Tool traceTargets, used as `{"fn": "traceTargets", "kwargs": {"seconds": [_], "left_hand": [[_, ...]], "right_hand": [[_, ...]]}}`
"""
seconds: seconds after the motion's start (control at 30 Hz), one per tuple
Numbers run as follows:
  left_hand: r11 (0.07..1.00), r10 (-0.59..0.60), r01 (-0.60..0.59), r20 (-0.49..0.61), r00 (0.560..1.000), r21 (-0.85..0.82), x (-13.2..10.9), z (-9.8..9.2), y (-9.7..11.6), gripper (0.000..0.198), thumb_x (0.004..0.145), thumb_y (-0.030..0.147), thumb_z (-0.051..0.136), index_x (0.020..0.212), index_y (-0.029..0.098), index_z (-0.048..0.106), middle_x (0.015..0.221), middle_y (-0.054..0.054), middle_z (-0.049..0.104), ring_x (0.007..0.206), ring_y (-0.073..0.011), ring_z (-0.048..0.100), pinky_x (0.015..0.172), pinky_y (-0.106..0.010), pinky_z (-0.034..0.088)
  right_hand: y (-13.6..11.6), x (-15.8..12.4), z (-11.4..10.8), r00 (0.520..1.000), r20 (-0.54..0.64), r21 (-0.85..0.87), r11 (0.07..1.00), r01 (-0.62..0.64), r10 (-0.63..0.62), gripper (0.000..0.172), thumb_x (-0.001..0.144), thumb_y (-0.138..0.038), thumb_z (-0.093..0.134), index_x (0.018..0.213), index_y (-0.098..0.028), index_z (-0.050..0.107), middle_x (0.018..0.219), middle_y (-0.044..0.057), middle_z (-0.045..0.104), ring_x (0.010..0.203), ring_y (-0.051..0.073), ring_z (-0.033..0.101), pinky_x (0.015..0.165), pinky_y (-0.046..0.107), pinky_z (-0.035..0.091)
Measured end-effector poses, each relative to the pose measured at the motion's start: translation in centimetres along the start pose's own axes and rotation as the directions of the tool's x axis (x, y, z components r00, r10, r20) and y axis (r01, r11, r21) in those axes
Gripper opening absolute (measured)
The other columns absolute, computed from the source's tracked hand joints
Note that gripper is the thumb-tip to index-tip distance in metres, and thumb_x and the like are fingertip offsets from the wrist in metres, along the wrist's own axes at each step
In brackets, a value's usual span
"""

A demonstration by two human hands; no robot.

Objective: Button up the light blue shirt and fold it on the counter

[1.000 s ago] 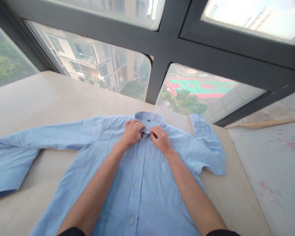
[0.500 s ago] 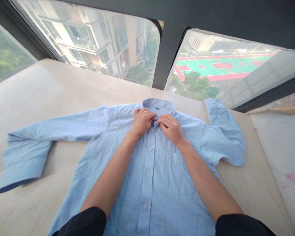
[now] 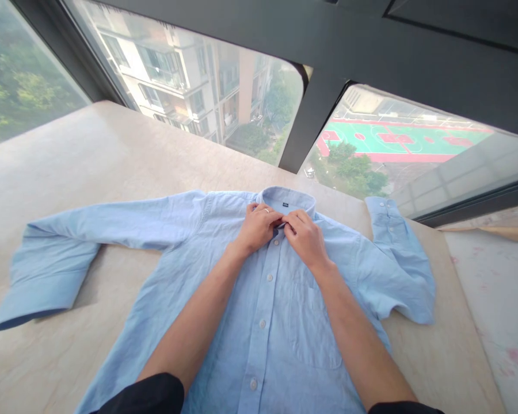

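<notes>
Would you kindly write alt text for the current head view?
A person's left hand and right hand pinch the collar front of a light-blue shirt laid front-up on a pale surface. Beyond, windows overlook a building, trees and a green sports court.

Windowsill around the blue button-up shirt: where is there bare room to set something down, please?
Bare windowsill: between the picture-left sleeve and the window frame; below that sleeve, between its cuff and the shirt; lower right, between the shirt and the floral surface. Crowded: the collar, with left hand and right hand close together.
</notes>
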State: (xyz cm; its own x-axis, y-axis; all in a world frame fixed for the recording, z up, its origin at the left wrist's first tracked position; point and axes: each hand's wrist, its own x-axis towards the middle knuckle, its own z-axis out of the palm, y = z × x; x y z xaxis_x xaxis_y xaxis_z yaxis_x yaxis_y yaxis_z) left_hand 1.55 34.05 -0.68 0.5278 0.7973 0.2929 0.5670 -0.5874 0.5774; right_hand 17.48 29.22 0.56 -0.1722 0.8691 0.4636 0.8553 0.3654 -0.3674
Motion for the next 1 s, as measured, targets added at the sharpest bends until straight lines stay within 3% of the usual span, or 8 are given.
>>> {"fn": "traceTargets", "kwargs": {"seconds": [0.27,0.53,0.8,1.0], "left_hand": [[0.991,-0.04,0.047,0.057,0.998,-0.123,0.0,-0.4,-0.3,0.039,0.079,0.004,0.048,0.102,0.023,0.071,0.096,-0.003,0.074,0.1,-0.0209,0.061,0.102,-0.043,0.032],[0.975,-0.09,0.096,0.039,0.995,-0.2,0.2,-0.6,0.0,0.029,0.082,0.008,0.053,0.095,0.024,0.073,0.094,-0.002,0.074,0.099,-0.0207,0.061,0.103,-0.044,0.033],[0.943,-0.153,0.149,0.011,0.988,-0.297,0.2,-0.6,0.4,0.017,0.081,0.014,0.058,0.09,0.022,0.069,0.094,-0.002,0.074,0.097,-0.0206,0.062,0.106,-0.045,0.033],[0.94,-0.139,0.142,0.031,0.99,-0.312,0.2,-1.0,0.2,0.018,0.08,0.012,0.057,0.09,0.023,0.069,0.094,-0.001,0.073,0.097,-0.0201,0.063,0.106,-0.045,0.035]], "right_hand": [[1.3,-0.8,0.7,0.994,-0.033,0.136,0.985,0.107,-0.103,0.025,0.093,-0.012,0.045,0.099,-0.023,0.068,0.095,0.006,0.067,0.089,0.02,0.065,0.079,0.032,0.053],[1.6,-0.9,0.4,0.98,-0.059,0.271,0.942,0.199,-0.19,0.023,0.095,-0.013,0.048,0.093,-0.023,0.069,0.092,0.006,0.068,0.088,0.017,0.066,0.079,0.031,0.054],[1.5,-0.6,0.2,0.989,-0.07,0.292,0.946,0.142,-0.127,0.02,0.095,-0.016,0.051,0.087,-0.024,0.068,0.089,0.005,0.068,0.086,0.018,0.066,0.078,0.034,0.055],[1.7,-0.8,0.3,0.996,-0.066,0.304,0.95,0.075,-0.057,0.013,0.092,-0.017,0.053,0.091,-0.024,0.065,0.092,0.006,0.068,0.086,0.02,0.065,0.075,0.034,0.056]]}}
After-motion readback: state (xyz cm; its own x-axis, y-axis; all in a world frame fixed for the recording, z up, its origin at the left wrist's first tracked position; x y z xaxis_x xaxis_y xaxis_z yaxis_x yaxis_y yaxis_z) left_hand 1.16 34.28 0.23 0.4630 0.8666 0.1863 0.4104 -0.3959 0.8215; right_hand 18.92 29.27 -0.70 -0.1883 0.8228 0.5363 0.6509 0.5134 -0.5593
